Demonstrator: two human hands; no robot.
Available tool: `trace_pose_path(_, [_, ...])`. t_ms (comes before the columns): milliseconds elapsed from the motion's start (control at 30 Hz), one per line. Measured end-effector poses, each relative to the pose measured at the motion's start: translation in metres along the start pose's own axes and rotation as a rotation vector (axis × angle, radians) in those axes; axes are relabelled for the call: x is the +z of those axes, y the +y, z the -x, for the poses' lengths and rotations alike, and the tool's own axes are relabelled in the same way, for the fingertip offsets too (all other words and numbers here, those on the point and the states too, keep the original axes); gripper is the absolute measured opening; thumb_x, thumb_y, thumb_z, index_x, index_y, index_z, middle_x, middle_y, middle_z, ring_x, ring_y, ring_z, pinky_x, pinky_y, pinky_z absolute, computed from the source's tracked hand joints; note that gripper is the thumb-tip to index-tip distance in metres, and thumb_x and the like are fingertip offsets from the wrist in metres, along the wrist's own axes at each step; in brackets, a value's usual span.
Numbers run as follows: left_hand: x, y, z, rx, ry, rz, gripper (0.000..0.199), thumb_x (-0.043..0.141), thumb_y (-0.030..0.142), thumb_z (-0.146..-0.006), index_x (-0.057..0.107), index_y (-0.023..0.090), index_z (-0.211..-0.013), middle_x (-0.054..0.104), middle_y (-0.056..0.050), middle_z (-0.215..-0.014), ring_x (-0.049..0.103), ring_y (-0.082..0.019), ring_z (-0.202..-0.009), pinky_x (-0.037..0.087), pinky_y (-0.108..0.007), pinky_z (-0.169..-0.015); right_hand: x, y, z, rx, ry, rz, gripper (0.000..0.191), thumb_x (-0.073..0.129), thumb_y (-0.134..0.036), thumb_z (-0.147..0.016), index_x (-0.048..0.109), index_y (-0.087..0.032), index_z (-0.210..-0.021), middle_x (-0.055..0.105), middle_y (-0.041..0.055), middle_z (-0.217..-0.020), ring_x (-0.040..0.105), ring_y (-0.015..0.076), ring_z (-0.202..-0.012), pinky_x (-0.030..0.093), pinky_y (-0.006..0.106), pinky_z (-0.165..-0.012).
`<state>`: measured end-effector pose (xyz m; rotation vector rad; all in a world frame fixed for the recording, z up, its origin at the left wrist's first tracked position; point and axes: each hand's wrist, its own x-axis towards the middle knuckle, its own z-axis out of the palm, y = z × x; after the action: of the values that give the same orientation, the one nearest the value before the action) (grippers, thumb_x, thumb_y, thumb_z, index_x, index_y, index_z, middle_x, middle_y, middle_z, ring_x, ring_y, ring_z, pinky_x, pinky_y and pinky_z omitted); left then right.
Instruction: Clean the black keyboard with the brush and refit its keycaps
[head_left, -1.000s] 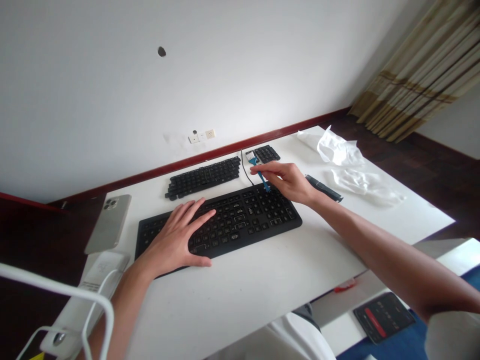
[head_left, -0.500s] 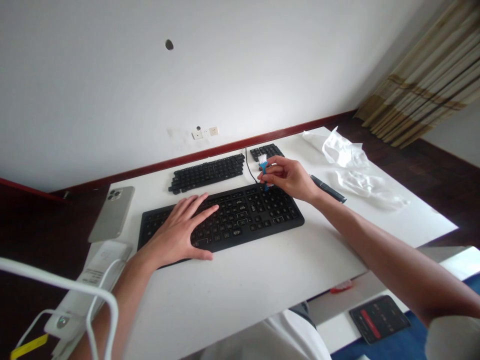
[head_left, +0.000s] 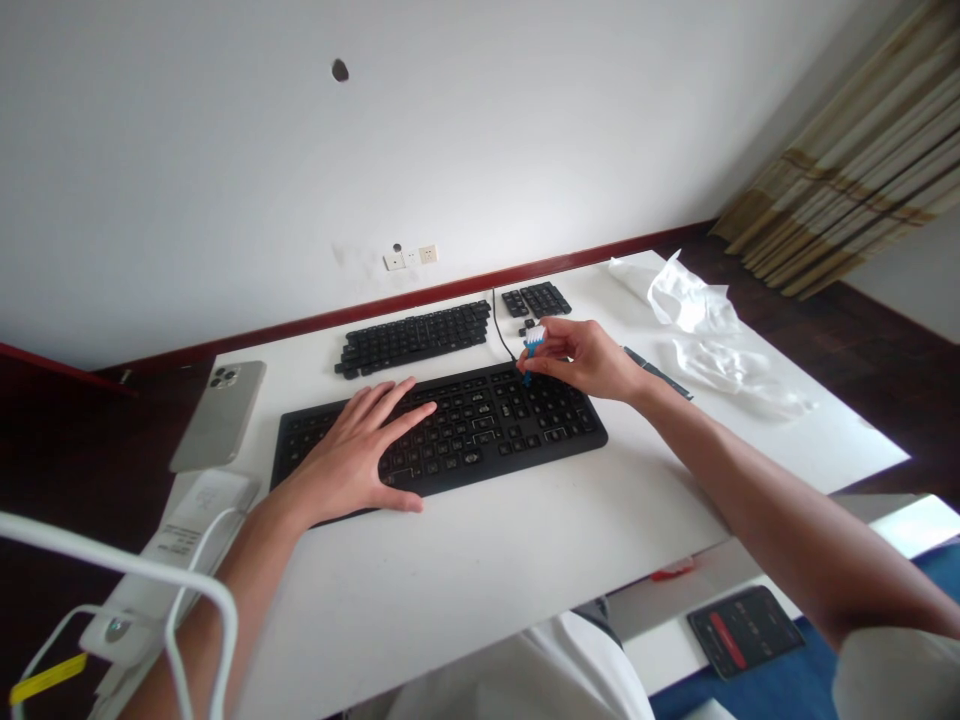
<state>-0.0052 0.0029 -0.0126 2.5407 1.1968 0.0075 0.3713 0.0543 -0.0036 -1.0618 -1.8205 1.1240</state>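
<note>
A black keyboard base [head_left: 495, 455] with its keycaps off lies on the white table [head_left: 480, 570]. My left hand [head_left: 352, 455] rests flat over its left part, fingers spread and thumb at the front edge. Above the upper right part, my right hand [head_left: 577, 358] pinches a small blue brush [head_left: 535, 342] with white bristles. The bristles point up, and the blue lower end reaches down to the keyboard. Removed black keycaps [head_left: 416, 338] are laid out in rows behind the base, with a smaller block of keycaps [head_left: 545, 299] farther right.
A phone [head_left: 221, 415] and a white power strip [head_left: 187, 535] with cables lie at the left. Crumpled clear plastic bags [head_left: 694, 300] and a dark flat strip [head_left: 658, 372] are at the right. Another phone [head_left: 745, 632] lies below the table's front edge.
My right hand has tilted the brush slightly and brought it a little lower at the keyboard's top edge. My left hand stays in place on the keyboard. The view has shifted slightly.
</note>
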Motion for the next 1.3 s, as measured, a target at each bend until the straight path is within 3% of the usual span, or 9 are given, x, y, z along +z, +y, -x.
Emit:
trace_pose_path(333, [-0.0002,0.0002,-0.0005,0.012,0.013,0.001,0.112,0.077,0.08,-0.075,0.025,0.045,-0.168,0.007,0.001,-0.18,0.015,-0.045,-0.162,0.018,-0.064,-0.131,-0.0035,-0.006,0.002,-0.018,-0.018,0.113,0.035,0.08,-0.051,-0.087,0.058,-0.023,-0.089,0.081,0.0058,-0.095,0.077,0.0297,-0.09,0.063,0.043,-0.081])
trace_pose_path(767, [0.0019,-0.0019,-0.0009,0.03,0.019,-0.01,0.112,0.076,0.081,-0.076,0.025,0.044,-0.169,0.005,0.0,-0.181,0.015,-0.045,-0.162,0.018,-0.064,-0.131,-0.0057,-0.0037,0.0018,0.025,-0.005,0.087,0.044,0.082,-0.05,-0.085,0.048,-0.023,-0.082,0.078,0.0066,-0.091,0.078,0.0312,-0.093,0.063,0.042,-0.075])
trace_pose_path(1067, [0.0023,-0.0021,-0.0015,0.031,0.018,-0.018,0.113,0.077,0.081,-0.075,0.025,0.044,-0.169,0.005,0.001,-0.181,0.015,-0.045,-0.162,0.018,-0.064,-0.131,-0.0052,-0.0068,0.0019,0.008,-0.029,0.079,0.036,0.08,-0.051,-0.087,0.06,-0.021,-0.092,0.078,0.0073,-0.094,0.078,0.0288,-0.091,0.063,0.042,-0.077])
trace_pose_path(1300, [0.0023,-0.0028,-0.0023,0.03,0.013,-0.031,0.113,0.074,0.083,-0.076,0.024,0.045,-0.169,0.004,0.001,-0.181,0.013,-0.043,-0.163,0.017,-0.063,-0.132,-0.0044,-0.0092,0.004,-0.018,-0.022,0.204,0.043,0.086,-0.056,-0.079,0.059,-0.023,-0.079,0.076,0.0064,-0.084,0.075,0.0281,-0.085,0.064,0.039,-0.071])
